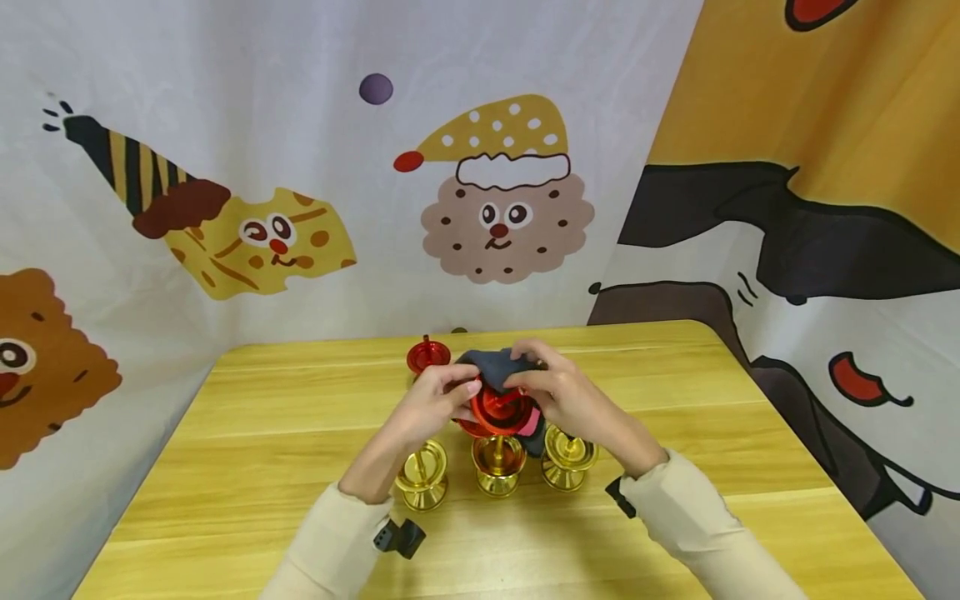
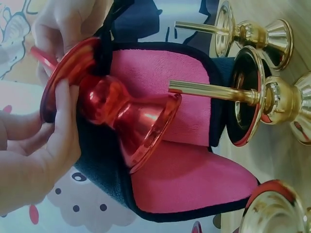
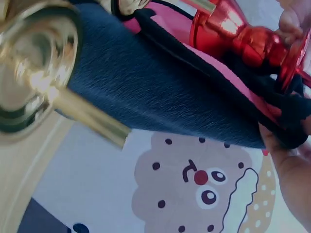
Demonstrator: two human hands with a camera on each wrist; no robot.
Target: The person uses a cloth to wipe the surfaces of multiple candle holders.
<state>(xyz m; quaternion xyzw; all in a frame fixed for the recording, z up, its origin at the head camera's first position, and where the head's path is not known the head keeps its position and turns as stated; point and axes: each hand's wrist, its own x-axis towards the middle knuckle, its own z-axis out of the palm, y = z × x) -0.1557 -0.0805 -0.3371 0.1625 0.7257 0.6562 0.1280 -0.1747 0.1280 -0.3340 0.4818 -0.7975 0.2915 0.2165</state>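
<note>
My left hand [image 1: 427, 407] grips a shiny red candle holder [image 2: 104, 99] by its dish, fingers on the rim. The holder is tilted; in the left wrist view its flared foot and stem show in full. A two-sided cloth [image 1: 491, 367], dark blue-grey outside and pink inside with black edging, hangs around and behind the holder. My right hand [image 1: 557, 387] pinches the cloth's dark edge at the dish, also seen in the right wrist view. Close in front stands a gold candle holder [image 1: 498, 468], its spike toward the red one.
Two more gold candle holders stand on the wooden table, one at left [image 1: 422, 477] and one at right [image 1: 567, 460] under my right forearm. Another red candle holder [image 1: 427, 356] stands near the table's back edge. A printed cartoon curtain [image 1: 300, 150] hangs behind the table [image 1: 285, 433].
</note>
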